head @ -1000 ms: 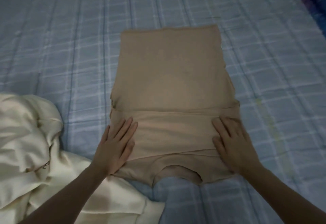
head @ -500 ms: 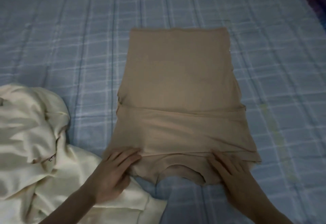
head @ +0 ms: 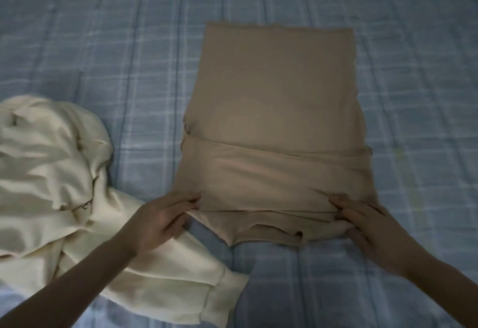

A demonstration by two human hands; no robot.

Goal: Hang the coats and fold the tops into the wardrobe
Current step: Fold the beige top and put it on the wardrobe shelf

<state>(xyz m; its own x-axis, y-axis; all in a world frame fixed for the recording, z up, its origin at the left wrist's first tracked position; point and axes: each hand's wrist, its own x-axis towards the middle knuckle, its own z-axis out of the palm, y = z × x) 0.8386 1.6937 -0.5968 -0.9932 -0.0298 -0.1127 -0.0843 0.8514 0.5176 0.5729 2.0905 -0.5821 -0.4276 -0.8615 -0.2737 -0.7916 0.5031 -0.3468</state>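
A tan top lies flat on the bed, its sides folded in so it forms a long rectangle, neckline towards me. My left hand pinches the near left corner of the tan top. My right hand grips the near right corner, fingers curled into the bunched cloth. A cream sweatshirt lies crumpled to the left, one sleeve running under my left forearm.
The bed is covered by a blue and white checked sheet that fills the view. Bare sheet stretches beyond and to the right of the tan top.
Both hands slid from pressing flat on the tan top's lower fold back to its near edge and now take hold of the two near corners. The view shifted left.
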